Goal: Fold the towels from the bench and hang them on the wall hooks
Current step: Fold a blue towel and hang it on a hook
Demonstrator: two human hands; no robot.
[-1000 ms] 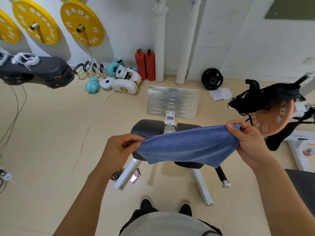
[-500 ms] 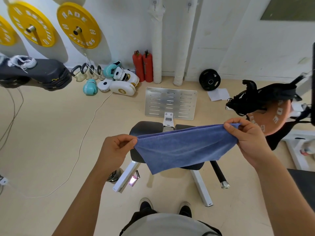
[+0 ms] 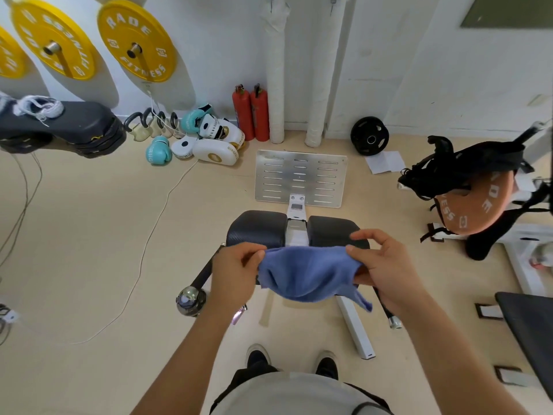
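Towel: blue towel (image 3: pixel 305 272) bunched and sagging between both hands, held in the air above the black padded bench (image 3: pixel 260 229).
Left hand: left hand (image 3: pixel 235 272) pinches the towel's left edge, fingers curled over the cloth.
Right hand: right hand (image 3: pixel 386 265) grips the towel's right edge between thumb and lower fingers; index finger raised and bent above it.
Hands: close together, only the gathered cloth between them.
Hooks: two wall hooks (image 3: pixel 270 3) at the top of the white wall, well away from the towel.
Floor: red extinguishers (image 3: pixel 251 113) stand against the wall.
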